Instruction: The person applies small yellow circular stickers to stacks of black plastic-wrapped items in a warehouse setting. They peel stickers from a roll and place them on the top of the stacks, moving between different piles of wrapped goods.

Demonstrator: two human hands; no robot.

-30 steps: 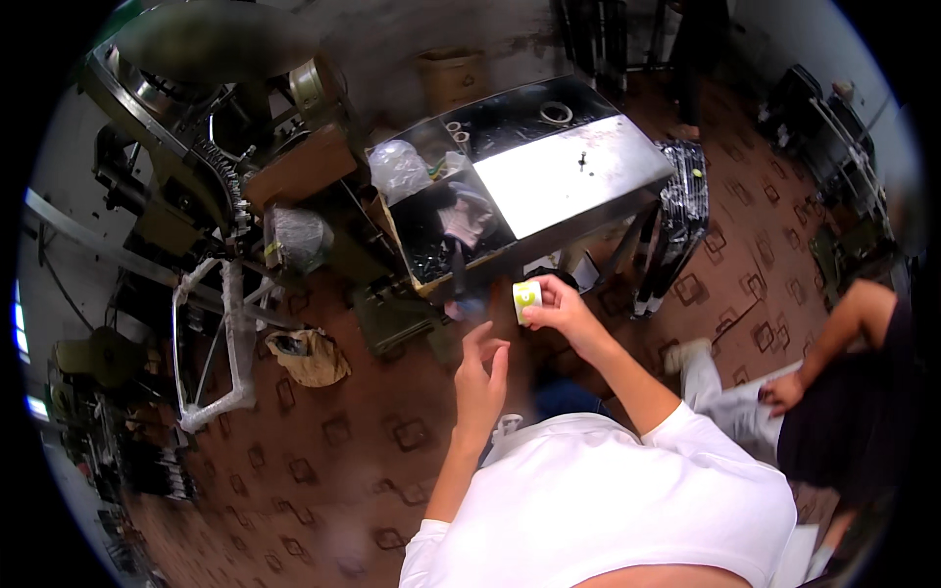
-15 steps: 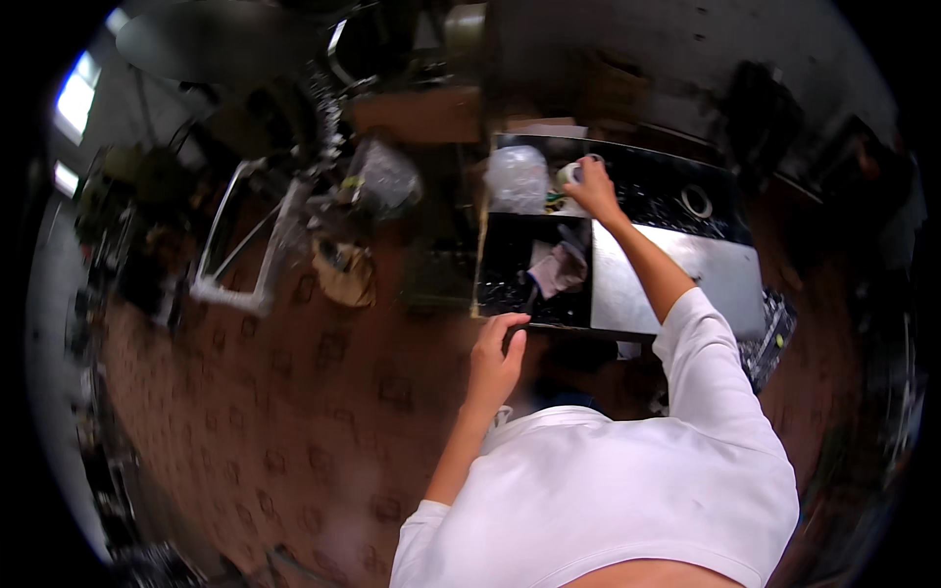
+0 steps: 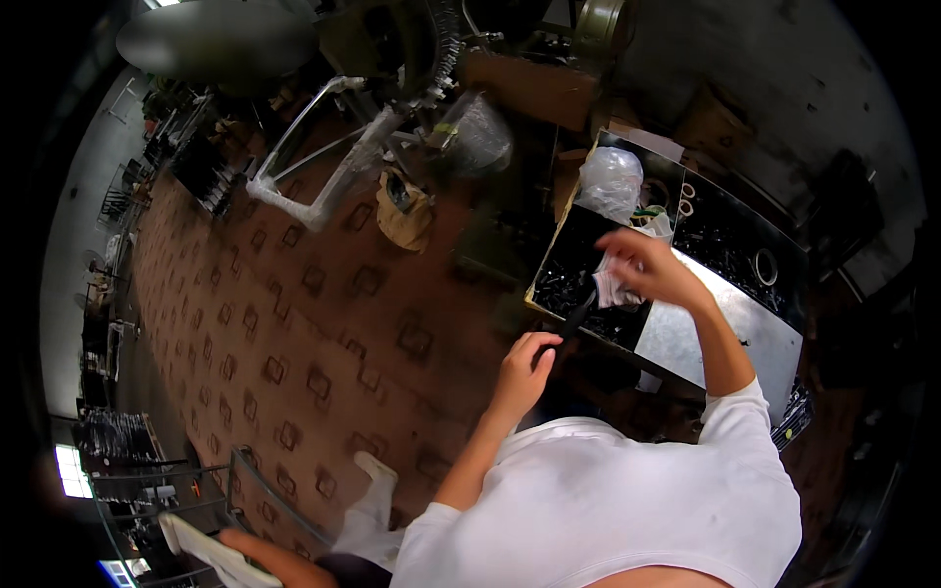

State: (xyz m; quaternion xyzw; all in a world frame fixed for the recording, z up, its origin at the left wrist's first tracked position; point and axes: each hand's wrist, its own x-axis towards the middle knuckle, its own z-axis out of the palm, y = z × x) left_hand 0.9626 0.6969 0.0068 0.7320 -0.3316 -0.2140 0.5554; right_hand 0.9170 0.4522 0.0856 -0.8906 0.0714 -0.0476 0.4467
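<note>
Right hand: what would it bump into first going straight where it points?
Probably the black tray's left rim, but the right hand might pass above it; depth is unclear.

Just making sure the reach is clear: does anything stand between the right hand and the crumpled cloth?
Nothing visible does: the right hand overlaps the cloth in this view, with nothing showing between them. Whether they touch, I cannot tell. The clear plastic bag sits farther back, off to the side.
</note>
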